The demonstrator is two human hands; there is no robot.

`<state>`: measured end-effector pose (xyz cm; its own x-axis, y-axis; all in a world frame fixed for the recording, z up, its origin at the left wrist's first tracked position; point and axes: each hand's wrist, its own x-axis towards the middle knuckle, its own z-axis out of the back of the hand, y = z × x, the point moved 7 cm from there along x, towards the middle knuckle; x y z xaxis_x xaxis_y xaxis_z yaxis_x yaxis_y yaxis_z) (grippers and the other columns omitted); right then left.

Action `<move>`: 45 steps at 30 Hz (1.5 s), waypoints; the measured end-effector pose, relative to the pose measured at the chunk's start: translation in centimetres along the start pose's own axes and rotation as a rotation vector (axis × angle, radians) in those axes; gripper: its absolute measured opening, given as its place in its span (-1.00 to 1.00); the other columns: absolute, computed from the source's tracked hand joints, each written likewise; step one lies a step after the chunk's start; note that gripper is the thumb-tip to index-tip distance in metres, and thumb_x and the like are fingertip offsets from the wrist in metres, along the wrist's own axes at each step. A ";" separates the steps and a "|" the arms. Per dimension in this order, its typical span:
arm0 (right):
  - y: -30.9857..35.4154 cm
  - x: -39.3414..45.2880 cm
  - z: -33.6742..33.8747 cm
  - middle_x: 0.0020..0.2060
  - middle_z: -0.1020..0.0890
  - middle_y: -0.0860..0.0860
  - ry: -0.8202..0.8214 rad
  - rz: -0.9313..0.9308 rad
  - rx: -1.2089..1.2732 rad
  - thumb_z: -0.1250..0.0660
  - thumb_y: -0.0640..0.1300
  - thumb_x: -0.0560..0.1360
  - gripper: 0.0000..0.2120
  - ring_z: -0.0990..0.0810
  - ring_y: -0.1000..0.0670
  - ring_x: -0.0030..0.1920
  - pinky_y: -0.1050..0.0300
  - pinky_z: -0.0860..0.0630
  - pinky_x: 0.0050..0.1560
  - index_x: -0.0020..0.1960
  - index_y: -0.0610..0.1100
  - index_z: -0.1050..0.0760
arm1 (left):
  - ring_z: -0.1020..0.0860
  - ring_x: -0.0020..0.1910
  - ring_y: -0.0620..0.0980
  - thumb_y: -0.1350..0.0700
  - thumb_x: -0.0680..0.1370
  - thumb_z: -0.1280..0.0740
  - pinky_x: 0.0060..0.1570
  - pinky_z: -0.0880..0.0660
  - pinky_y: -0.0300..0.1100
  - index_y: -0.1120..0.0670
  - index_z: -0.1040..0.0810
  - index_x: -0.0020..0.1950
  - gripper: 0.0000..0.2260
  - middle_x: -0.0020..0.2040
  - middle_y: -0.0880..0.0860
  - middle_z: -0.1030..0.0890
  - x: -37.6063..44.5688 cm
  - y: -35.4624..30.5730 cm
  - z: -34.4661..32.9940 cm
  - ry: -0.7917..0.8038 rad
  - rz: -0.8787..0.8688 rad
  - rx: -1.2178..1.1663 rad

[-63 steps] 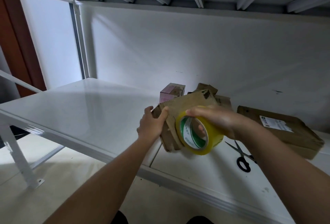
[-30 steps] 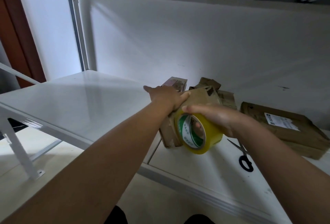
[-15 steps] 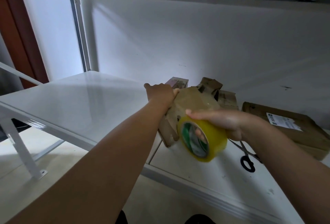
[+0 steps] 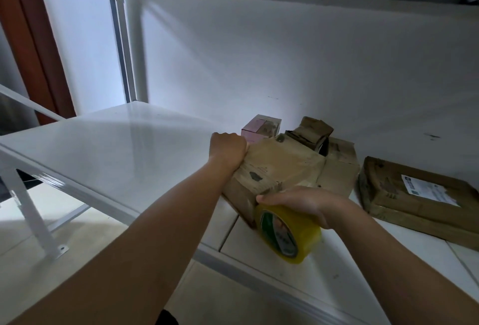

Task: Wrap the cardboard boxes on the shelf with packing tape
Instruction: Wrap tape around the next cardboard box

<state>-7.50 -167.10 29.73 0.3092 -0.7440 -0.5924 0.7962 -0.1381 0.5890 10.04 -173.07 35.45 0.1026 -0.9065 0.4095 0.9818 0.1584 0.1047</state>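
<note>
A worn brown cardboard box (image 4: 280,169) lies on the white shelf (image 4: 116,148), near its front edge. My left hand (image 4: 228,147) grips the box's far left corner, fingers curled over the edge. My right hand (image 4: 305,204) holds a roll of yellow packing tape (image 4: 287,231) against the box's near side, low by the shelf. A strip of tape runs glossy over the top of the box.
A small pink box (image 4: 260,127) stands behind the brown one. Crumpled brown boxes (image 4: 337,161) sit behind and to the right. A flat brown parcel with a white label (image 4: 417,195) lies at far right. The wall is close behind.
My right hand has drawn the tape roll down over the box's near side toward the shelf. The left hand has stayed on the far corner. The scissors are now hidden behind my right arm.
</note>
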 end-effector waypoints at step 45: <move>-0.3 1.0 0.0 -0.05 -0.52 -0.01 -0.019 -0.019 0.022 -0.50 0.30 0.20 -0.30 -0.53 -0.06 -0.10 0.13 -0.49 -0.31 0.18 -0.01 -0.34 | -0.41 0.24 0.13 -0.08 0.63 -0.08 0.14 -0.31 0.01 0.11 -0.34 0.35 -0.62 0.24 0.12 -0.47 0.4 3.2 -1.9 0.050 0.216 -0.145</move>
<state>-7.46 -167.84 28.94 0.2841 -0.7537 -0.5926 0.7901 -0.1661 0.5901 13.54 -173.68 34.20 0.3169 -0.8763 0.3629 0.9484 0.2964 -0.1127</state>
